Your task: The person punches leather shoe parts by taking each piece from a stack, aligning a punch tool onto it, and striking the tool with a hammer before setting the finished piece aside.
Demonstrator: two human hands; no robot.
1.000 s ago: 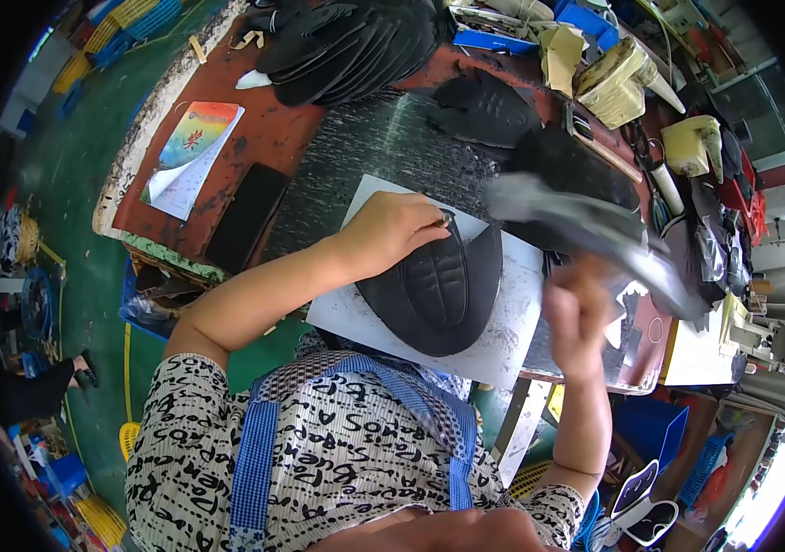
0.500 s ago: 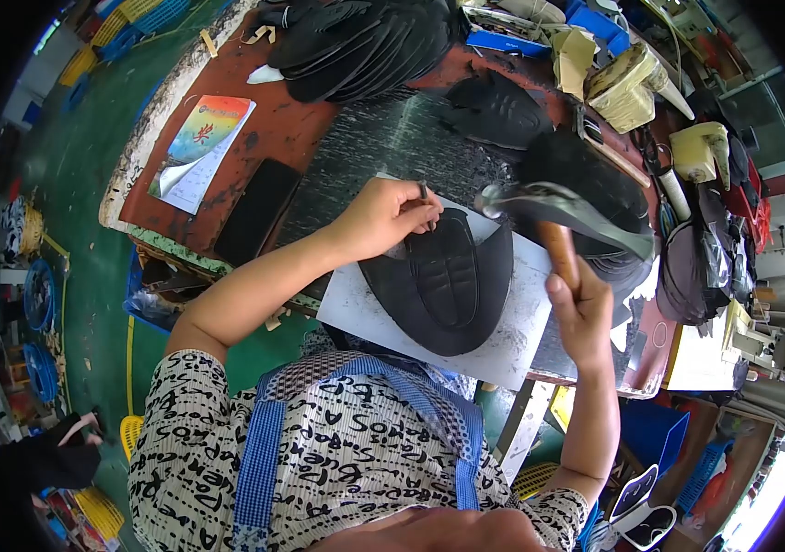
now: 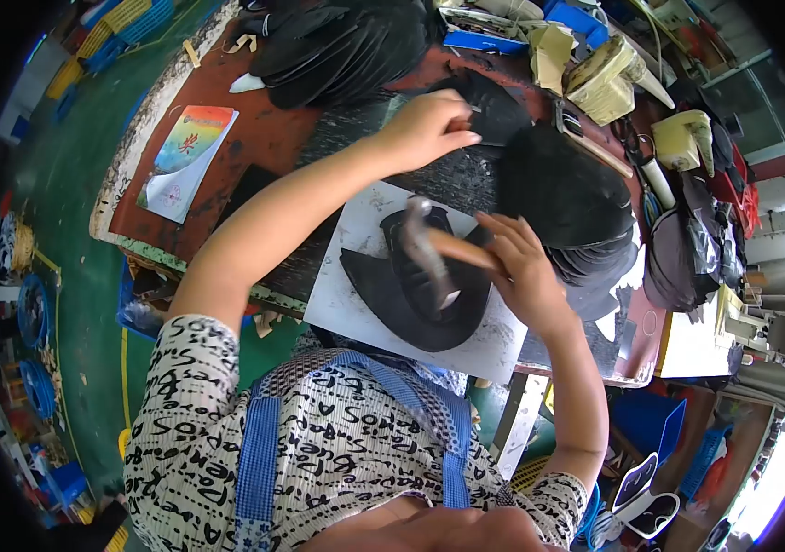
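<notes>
My right hand [image 3: 529, 281] holds a hammer [image 3: 462, 248] loosely by its wooden handle. Its blurred metal head hangs over a black shoe-upper piece [image 3: 438, 327], which lies on a white board [image 3: 333, 290]. Some of the piece is hidden behind the hammer. My left hand [image 3: 429, 131] is up above the dark work slab, close to small black pieces [image 3: 494, 106] at the back. Its fingers are curled in toward the thumb; whatever is between them cannot be made out.
Stacked black pieces stand at the back [image 3: 346, 55] and right [image 3: 567, 189]. A colourful booklet [image 3: 188, 156] lies on the red tabletop at left. Yellowish taped forms [image 3: 604, 83], a blue box [image 3: 484, 39] and tools crowd the far right.
My left hand has lifted off the black piece and moved up toward the back, and the thin dark tool no longer shows. The hammer has come down and left, over the piece.
</notes>
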